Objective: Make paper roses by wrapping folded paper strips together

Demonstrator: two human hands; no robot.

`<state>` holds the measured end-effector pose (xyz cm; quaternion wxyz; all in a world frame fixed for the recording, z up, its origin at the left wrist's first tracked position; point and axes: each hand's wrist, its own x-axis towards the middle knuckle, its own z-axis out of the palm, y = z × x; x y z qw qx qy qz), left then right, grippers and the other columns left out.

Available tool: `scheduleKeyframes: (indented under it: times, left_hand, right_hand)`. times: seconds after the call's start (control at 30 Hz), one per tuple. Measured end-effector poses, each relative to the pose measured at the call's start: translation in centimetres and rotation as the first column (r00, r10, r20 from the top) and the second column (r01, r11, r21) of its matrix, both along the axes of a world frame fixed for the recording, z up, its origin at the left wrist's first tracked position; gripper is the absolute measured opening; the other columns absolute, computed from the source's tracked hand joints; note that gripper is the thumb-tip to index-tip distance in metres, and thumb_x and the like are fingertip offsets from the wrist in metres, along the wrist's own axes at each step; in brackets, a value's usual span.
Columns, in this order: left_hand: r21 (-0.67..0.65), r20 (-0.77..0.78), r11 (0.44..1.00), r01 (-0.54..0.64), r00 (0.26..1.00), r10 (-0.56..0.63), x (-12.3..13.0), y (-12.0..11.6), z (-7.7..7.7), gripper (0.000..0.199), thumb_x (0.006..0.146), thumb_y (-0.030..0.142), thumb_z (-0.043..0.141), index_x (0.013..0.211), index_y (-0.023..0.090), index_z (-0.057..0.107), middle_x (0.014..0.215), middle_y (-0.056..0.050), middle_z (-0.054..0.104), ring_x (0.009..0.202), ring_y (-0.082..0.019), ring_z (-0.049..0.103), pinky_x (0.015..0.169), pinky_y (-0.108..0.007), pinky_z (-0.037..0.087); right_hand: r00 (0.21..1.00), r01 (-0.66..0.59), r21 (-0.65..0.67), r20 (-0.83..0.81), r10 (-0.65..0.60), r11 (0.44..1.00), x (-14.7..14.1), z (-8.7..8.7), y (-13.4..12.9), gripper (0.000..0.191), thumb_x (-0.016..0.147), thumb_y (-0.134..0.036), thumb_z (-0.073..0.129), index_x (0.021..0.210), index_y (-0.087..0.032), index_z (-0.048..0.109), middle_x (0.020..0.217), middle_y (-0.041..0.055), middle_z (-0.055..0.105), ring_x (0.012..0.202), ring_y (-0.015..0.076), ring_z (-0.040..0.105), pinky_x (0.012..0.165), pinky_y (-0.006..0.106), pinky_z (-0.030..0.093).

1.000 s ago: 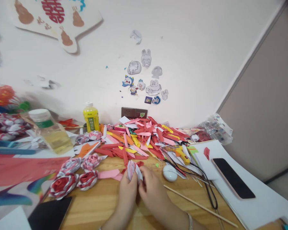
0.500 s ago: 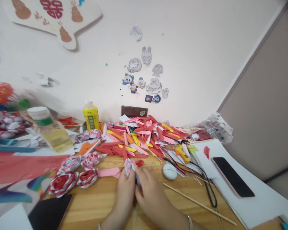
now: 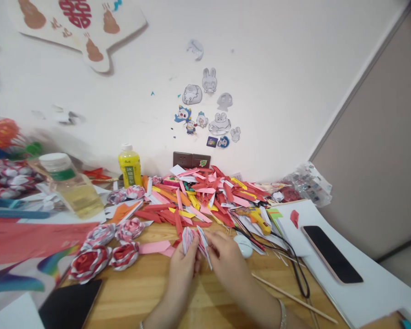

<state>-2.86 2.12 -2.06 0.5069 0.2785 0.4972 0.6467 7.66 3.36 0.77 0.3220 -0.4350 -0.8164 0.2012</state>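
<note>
Between my two hands is a pleated stack of folded paper (image 3: 189, 237), striped pink and white. My left hand (image 3: 184, 265) pinches its left part between thumb and fingers. At the right side, my right hand (image 3: 226, 258) grips the outer white-edged fold, which stands apart from the rest of the stack. Just left of my hands lies a folded pink paper strip (image 3: 154, 247). Beyond it sit several finished paper roses (image 3: 91, 261) in red, pink and white. Behind my hands spreads a heap of folded paper strips (image 3: 205, 192), mostly red and pink.
A yellow glue gun (image 3: 256, 217) with a black cord lies right of the heap. Near my right hand are a white rounded object (image 3: 244, 246) and a wooden stick (image 3: 294, 297). A phone (image 3: 332, 253) rests on white paper. Bottles (image 3: 130, 165) stand at the back left.
My right hand has moved right, drawing the outer fold away from the pleated stack so it fans open. My left hand keeps its hold in nearly the same place.
</note>
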Motion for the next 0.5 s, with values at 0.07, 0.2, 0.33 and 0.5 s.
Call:
scheduleKeyframes:
  times: [0.07,0.2,0.33,0.5]
  left_hand:
    - [0.006,0.003,1.0,0.014,1.0,-0.014,0.1,-0.1,0.1,0.054,0.049,0.068,0.068,0.048,0.021,0.042,0.029,0.01,0.038,0.027,-0.005,0.031,0.031,-0.018,0.019]
    - [0.031,0.005,0.998,0.049,0.999,-0.049,0.3,-0.4,0.2,0.055,0.048,0.067,0.07,0.05,0.02,0.043,0.03,0.01,0.04,0.029,-0.005,0.032,0.032,-0.017,0.021]
    - [0.047,0.013,0.995,0.083,0.996,-0.084,0.6,-0.5,0.2,0.055,0.048,0.068,0.07,0.052,0.02,0.043,0.03,0.011,0.039,0.028,-0.004,0.031,0.032,-0.016,0.021]
    - [0.049,0.027,0.993,0.106,0.994,-0.107,0.4,-0.4,-0.2,0.056,0.048,0.07,0.068,0.048,0.02,0.042,0.027,0.01,0.038,0.025,-0.004,0.03,0.03,-0.016,0.019]
  right_hand:
    - [1.0,-0.029,-0.006,-0.009,0.029,1.0,0.2,0.4,0.2,0.04,0.074,0.001,0.046,0.107,-0.014,0.064,0.094,0.0106,0.063,0.089,0.0215,0.058,0.08,0.035,0.047]
    - [0.999,-0.02,-0.027,-0.035,0.019,0.999,0.4,1.1,0.3,0.035,0.074,0.003,0.046,0.097,-0.014,0.068,0.092,0.0096,0.064,0.087,0.0195,0.058,0.08,0.032,0.046]
    - [0.999,-0.023,-0.061,-0.025,0.022,0.998,0.2,1.0,0.2,0.03,0.072,0.004,0.048,0.081,-0.015,0.069,0.079,0.006,0.062,0.078,0.018,0.058,0.072,0.029,0.045]
    - [0.995,0.005,-0.057,-0.102,-0.011,0.998,-0.2,-0.3,0.1,0.028,0.077,-0.001,0.048,0.088,-0.015,0.07,0.082,0.0064,0.06,0.079,0.0176,0.057,0.072,0.029,0.045]
